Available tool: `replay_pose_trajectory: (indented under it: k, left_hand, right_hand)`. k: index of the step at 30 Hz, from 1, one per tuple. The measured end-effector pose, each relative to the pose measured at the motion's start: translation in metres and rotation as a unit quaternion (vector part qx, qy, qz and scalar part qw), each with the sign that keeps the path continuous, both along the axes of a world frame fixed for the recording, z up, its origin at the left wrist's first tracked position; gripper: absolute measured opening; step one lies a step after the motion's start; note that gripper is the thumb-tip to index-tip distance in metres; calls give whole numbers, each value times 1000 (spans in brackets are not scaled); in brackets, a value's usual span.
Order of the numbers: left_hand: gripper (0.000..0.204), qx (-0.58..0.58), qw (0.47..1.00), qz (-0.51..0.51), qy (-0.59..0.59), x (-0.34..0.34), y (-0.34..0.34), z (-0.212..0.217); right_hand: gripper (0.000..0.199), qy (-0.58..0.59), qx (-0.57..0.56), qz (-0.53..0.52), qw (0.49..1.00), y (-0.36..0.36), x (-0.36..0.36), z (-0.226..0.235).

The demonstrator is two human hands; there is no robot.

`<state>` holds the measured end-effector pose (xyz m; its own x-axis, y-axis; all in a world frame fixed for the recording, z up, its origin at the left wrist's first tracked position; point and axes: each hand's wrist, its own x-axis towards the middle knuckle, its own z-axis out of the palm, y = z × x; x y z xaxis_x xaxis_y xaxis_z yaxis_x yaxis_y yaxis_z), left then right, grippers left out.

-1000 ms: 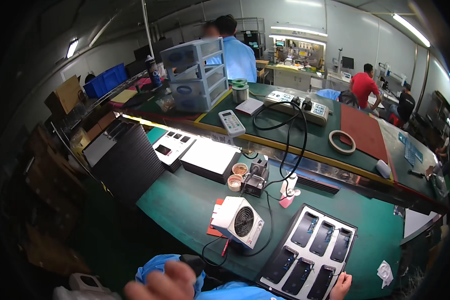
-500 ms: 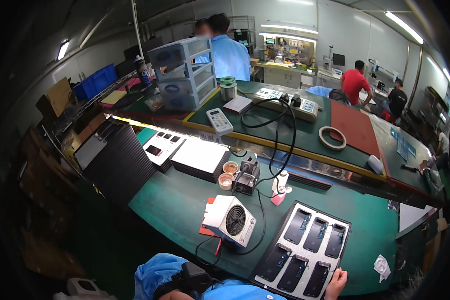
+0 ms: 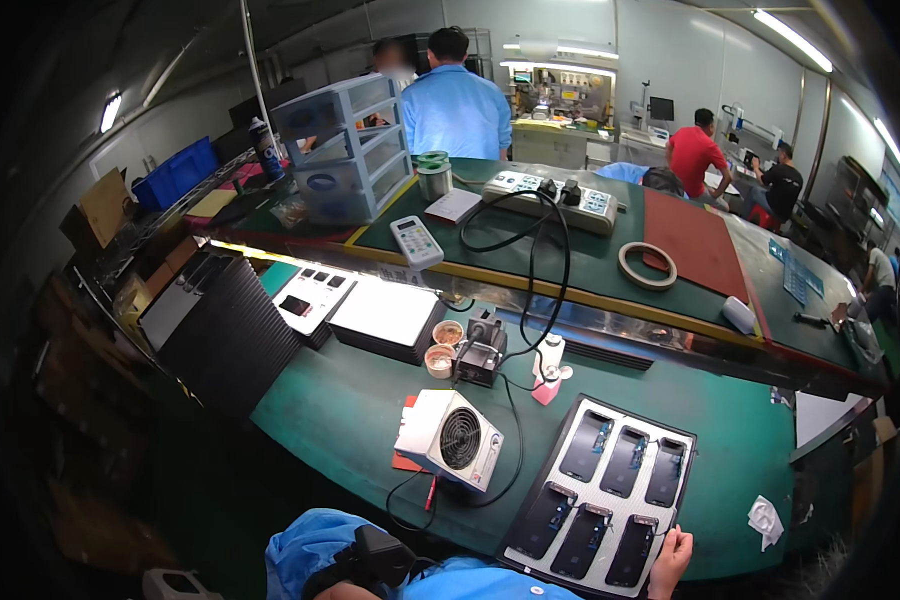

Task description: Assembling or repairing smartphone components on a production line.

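Observation:
A black tray [image 3: 542,432] with a white textured insert lies at the front right of the green bench. It holds several dark phone screen assemblies [image 3: 625,462] in two rows, with blue flex cables showing on them. At the tray's near right edge, my right hand [image 3: 672,562] grips the rim with curled fingers. My left arm, in a blue sleeve [image 3: 315,545] with a black device [image 3: 382,556] at the wrist, is bent at the lower edge. Of my left hand [image 3: 348,592] only a sliver shows; its fingers are out of sight.
A white fan unit [image 3: 455,440] stands left of the tray, its cable looping on the bench. Behind it are a black soldering-station-like box [image 3: 481,350], a white bottle [image 3: 549,355] and stacked black trays [image 3: 385,325]. Crumpled white tissue [image 3: 766,522] lies right. A raised shelf [image 3: 570,275] spans the back.
The whole view has shifted slightly, so bench items sit a little further left. My right hand stays on the tray's edge. In the background a person in blue appears more upright.

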<state>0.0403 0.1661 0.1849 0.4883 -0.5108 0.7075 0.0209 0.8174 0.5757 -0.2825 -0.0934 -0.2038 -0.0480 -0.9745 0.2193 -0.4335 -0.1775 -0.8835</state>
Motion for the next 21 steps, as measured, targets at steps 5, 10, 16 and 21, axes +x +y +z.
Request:
replay_pose_trajectory:
  k: [5,10,16,21]
  left_hand:
    - [20,-3,999,44,-22,-3,-9,-1]
    - [23,-36,996,69,-43,-8,-19,-6]
    - [24,-20,997,70,-40,-6,-15,-6]
    - [23,-22,994,108,-13,2,-24,-7]
  right_hand:
    - [26,6,20,-7,1000,5,7,10]
    - [27,17,3,-5,1000,2,-2,2]
    - [28,17,-43,-1,999,-4,1,-8]
    - [28,99,-46,8,994,9,-1,36]
